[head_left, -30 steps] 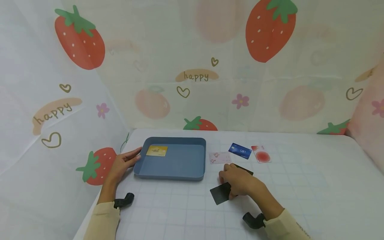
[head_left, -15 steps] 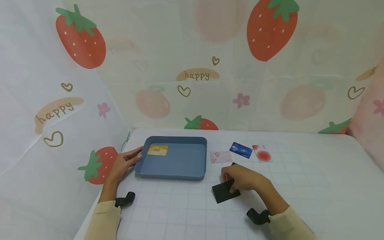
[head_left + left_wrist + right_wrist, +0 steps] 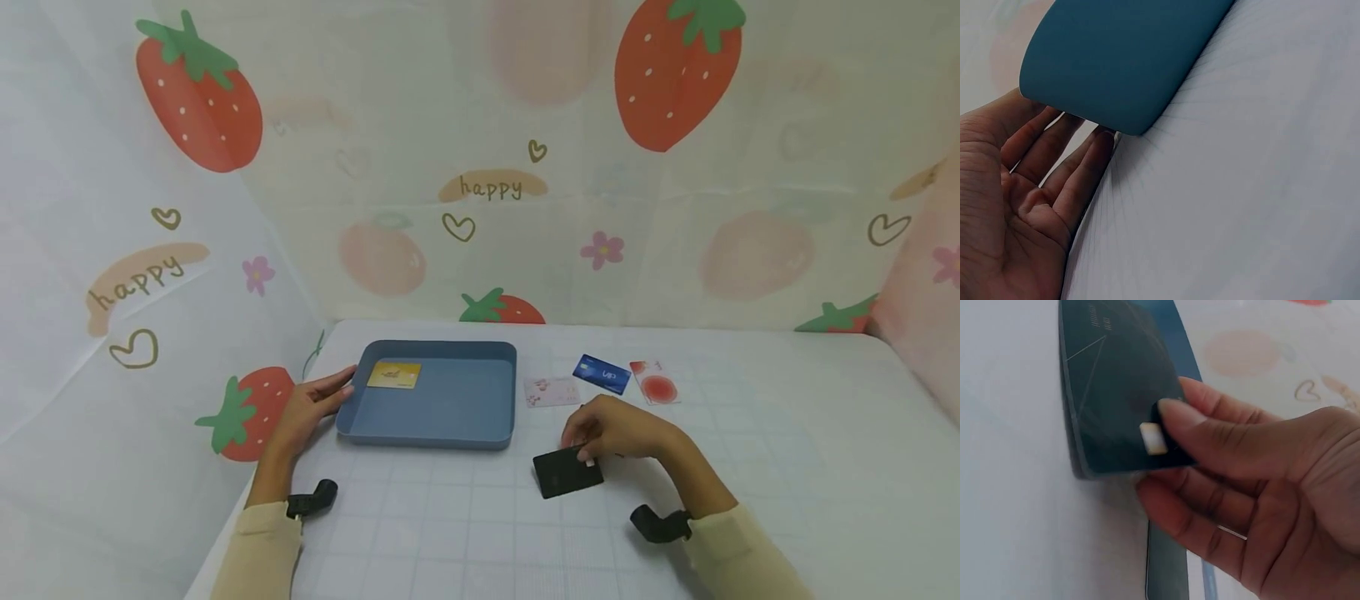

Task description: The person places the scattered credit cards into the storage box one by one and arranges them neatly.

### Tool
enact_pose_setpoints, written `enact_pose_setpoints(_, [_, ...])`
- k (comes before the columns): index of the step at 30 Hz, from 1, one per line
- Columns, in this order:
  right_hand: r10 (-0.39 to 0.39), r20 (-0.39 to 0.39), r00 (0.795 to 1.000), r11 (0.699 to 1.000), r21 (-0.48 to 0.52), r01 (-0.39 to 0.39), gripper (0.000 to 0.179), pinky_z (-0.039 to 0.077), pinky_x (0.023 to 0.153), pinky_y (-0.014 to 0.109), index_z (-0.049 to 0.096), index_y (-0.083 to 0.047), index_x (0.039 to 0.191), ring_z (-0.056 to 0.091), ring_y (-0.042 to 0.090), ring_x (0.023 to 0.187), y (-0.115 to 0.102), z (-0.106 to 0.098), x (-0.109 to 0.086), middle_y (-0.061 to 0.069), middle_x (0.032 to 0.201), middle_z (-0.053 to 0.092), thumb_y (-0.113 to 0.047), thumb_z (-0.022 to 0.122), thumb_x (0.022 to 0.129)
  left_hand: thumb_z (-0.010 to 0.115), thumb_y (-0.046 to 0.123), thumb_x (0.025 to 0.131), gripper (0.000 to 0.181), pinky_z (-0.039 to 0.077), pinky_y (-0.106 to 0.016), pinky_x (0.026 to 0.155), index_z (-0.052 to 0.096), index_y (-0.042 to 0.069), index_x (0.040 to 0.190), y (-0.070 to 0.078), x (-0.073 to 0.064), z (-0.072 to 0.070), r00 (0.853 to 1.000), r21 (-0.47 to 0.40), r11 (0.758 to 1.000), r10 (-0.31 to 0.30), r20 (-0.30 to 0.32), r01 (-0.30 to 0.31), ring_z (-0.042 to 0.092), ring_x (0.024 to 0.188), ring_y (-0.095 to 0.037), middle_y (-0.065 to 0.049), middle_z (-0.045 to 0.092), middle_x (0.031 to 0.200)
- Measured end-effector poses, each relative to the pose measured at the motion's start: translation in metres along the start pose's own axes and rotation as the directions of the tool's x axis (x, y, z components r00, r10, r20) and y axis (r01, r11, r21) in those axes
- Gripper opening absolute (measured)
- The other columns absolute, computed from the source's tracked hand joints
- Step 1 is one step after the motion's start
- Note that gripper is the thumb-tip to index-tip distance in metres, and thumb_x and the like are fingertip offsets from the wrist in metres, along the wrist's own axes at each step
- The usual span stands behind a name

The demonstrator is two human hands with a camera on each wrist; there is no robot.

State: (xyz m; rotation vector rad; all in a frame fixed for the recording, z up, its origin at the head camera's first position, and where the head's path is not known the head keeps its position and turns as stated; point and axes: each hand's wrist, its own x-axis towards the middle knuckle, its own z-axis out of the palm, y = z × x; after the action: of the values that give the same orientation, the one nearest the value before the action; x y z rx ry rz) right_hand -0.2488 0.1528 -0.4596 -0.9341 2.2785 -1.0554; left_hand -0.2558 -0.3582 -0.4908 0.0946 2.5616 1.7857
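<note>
My left hand (image 3: 307, 411) rests against the left side of a blue tray (image 3: 432, 444), its fingers nearly straight on the outer wall (image 3: 1104, 75). Inside the tray lies a yellow card (image 3: 393, 375). My right hand (image 3: 626, 429) pinches a black bank card (image 3: 564, 473) by its edge, right of and nearer than the tray. In the right wrist view the thumb lies on the black card's face beside its chip (image 3: 1153, 438). Another dark flat piece (image 3: 1167, 562) shows below those fingers, mostly hidden by my hand in the head view.
Behind my right hand lie a pale pink card (image 3: 551, 392), a blue VIP card (image 3: 602, 374) and a white card with a red circle (image 3: 657, 385). A strawberry-print cloth (image 3: 667, 267) hangs behind the white table (image 3: 787, 500).
My right hand has shifted slightly right and farther back. The black card has turned and now shows more of its face. My left hand and the tray have stayed in place.
</note>
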Motion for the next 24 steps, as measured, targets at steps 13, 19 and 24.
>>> enact_pose_setpoints(13, [0.075, -0.088, 0.993, 0.970, 0.235, -0.052, 0.013, 0.061, 0.073, 0.035, 0.071, 0.000, 0.104, 0.066, 0.024, 0.080, 0.011, -0.012, -0.007, 0.010, 0.092, 0.071, -0.011, 0.069, 0.097, 0.071, 0.033, 0.097, 0.054, 0.053, -0.016, 0.089, 0.057, 0.015, 0.146, -0.027, 0.011, -0.004, 1.000, 0.005, 1.000, 0.026, -0.014, -0.026, 0.059, 0.120, 0.001, -0.009, 0.053, 0.149])
enact_pose_setpoints(19, [0.161, -0.202, 0.966, 0.938, 0.335, -0.086, 0.024, 0.061, 0.071, 0.035, 0.065, 0.005, 0.110, 0.068, 0.025, 0.076, 0.014, -0.016, -0.006, 0.013, 0.086, 0.070, -0.015, 0.069, 0.098, 0.071, 0.034, 0.097, 0.055, 0.053, -0.017, 0.090, 0.057, 0.014, 0.146, -0.027, 0.011, -0.004, 0.999, 0.000, 0.999, 0.034, -0.013, -0.034, 0.059, 0.119, 0.003, -0.010, 0.053, 0.149])
enact_pose_setpoints(24, [0.210, -0.266, 0.941, 0.911, 0.403, -0.090, 0.030, 0.062, 0.068, 0.035, 0.064, 0.006, 0.118, 0.073, 0.032, 0.071, 0.017, -0.018, -0.006, 0.015, 0.083, 0.072, -0.017, 0.068, 0.099, 0.070, 0.033, 0.097, 0.054, 0.053, -0.017, 0.090, 0.057, 0.014, 0.146, -0.028, 0.009, -0.004, 0.999, 0.007, 1.000, 0.027, -0.018, -0.027, 0.060, 0.118, 0.003, -0.010, 0.054, 0.148])
